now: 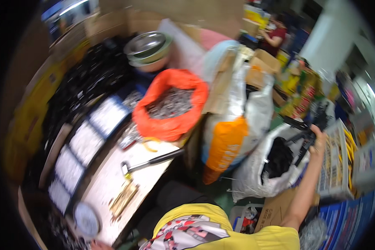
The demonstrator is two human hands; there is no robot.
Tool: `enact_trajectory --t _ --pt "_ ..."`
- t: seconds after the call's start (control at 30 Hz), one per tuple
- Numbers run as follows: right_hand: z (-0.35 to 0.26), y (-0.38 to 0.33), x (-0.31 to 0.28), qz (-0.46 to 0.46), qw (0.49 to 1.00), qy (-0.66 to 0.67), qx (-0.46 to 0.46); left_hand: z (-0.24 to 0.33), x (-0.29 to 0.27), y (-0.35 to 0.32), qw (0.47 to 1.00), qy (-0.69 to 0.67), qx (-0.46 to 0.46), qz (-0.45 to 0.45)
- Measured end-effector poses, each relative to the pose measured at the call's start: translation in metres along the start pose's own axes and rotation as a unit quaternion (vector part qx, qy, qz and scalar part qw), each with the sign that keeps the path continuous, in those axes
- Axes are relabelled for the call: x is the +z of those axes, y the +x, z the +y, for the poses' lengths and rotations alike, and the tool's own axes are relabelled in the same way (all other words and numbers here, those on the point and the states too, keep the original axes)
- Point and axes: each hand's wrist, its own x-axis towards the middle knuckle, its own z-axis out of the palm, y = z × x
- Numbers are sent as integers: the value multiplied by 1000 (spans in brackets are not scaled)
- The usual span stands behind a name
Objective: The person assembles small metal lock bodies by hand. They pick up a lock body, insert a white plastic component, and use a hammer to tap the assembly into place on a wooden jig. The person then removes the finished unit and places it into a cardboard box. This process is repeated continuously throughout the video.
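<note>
Out to the right, my right hand is closed around several long black pieces, blurred by motion; their exact kind I cannot make out. They are above the mouth of a white sack with more black material inside. Only a sliver of my left hand shows at the lower edge, by the worktable's near end, its fingers hidden. On that table lie a hammer with a black handle and a bundle of brass-coloured strips. A round grey disc-like container is nearest my left hand.
A red bag of small metal parts stands on the table's far end. Blue trays hold white pieces. Behind them are a black heap and stacked bowls. A plastic crate sits far right; a person is in the background.
</note>
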Motion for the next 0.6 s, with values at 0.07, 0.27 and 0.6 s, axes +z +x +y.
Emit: enact_trajectory --t 0.07,0.27,0.6 --pt "-29 -34 29 -50 998 -31 13 38 -55 18 948 -257 -58 180" --pt "-16 -143 210 -390 914 103 54 46 -97 7 952 -240 -98 164" --pt "-10 -339 436 -771 553 -190 -253 55 -108 3 936 -276 -120 183"
